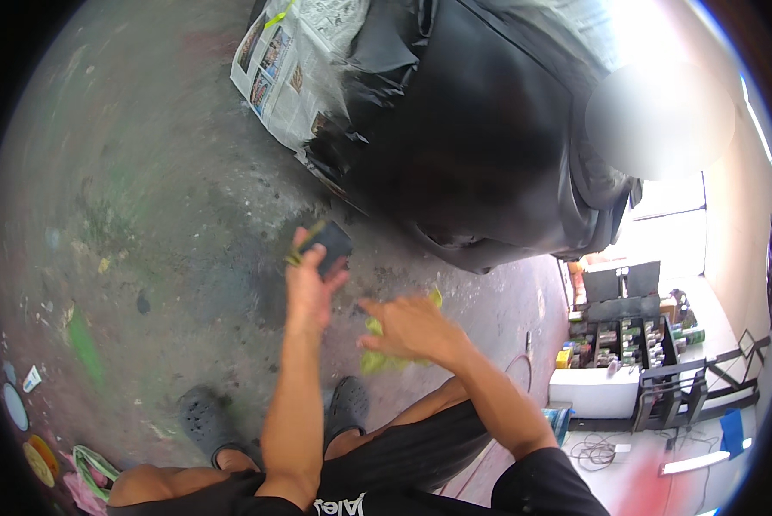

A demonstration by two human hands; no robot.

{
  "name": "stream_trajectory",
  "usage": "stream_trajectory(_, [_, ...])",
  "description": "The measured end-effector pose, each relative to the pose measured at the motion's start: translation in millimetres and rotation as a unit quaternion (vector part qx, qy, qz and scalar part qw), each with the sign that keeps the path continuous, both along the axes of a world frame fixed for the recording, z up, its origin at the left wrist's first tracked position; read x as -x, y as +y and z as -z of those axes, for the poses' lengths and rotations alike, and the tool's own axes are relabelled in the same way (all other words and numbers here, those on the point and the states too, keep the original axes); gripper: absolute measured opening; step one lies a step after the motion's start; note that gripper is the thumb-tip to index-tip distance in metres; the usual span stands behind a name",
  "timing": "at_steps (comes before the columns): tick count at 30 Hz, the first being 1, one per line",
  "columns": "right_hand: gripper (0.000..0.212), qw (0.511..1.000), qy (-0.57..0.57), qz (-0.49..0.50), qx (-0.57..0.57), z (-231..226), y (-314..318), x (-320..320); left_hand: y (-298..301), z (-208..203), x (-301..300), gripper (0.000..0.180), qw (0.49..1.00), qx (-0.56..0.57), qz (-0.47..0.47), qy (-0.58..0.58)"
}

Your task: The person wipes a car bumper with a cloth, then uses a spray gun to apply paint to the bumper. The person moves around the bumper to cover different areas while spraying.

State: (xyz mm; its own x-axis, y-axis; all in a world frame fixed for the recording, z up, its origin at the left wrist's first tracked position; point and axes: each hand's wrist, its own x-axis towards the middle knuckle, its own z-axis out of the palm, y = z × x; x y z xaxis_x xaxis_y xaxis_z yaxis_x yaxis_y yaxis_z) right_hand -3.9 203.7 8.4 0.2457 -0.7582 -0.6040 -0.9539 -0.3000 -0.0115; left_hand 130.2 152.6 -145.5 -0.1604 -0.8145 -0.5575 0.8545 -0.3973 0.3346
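My left hand (pixel 311 288) is raised over the floor, its thumb and fingers around a flat dark rectangular pad (pixel 338 249) with a yellowish edge. I cannot make out exactly what kind of pad it is. To the right and a little nearer, my right hand (pixel 413 327) grips a crumpled yellow-green cloth (pixel 384 359), which hangs below the fingers. The hand is slightly blurred. Beyond both hands stands a glossy black car body (pixel 480 129), apart from them. Newspaper (pixel 287 77) and plastic sheeting cover its left part.
Stained concrete floor (pixel 162 198) lies around my feet in dark clogs (pixel 207 421). On the right stand a rack of cans and bottles (pixel 627 340), a white box (pixel 594 392) and coiled cable (pixel 594 451). Lids, a yellow roll (pixel 40 462) and pink cloth lie at the lower left.
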Motion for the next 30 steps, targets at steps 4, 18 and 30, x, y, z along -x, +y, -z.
stream_trajectory(4, [0.070,0.994,0.001,0.045,-0.096,-40.4,18.6,-23.9,-47.6,-39.5,-107.1,0.072,0.951,0.073,-0.276,-0.121])
stream_trajectory(18, [0.066,0.985,0.014,0.064,-0.158,10.9,33.8,-17.7,-110.9,64.6,-135.8,0.054,0.912,-0.196,-0.337,-0.128])
stream_trajectory(30, [0.056,0.989,-0.065,0.037,-0.125,-17.4,27.4,-44.2,-156.5,-160.5,19.2,0.071,0.657,0.493,-0.360,-0.442])
